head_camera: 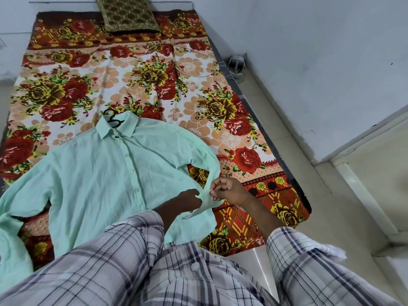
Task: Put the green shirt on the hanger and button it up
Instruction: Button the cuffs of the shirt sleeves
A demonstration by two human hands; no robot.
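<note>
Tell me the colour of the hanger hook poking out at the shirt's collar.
Black; the hanger hook shows best in the head view.

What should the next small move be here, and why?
Probably pushing the next lower button through its hole. The green shirt lies on the bed with the hanger hook at its collar, and the placket looks closed above. The left hand and right hand both pinch the lifted front edge near the hem.
</note>
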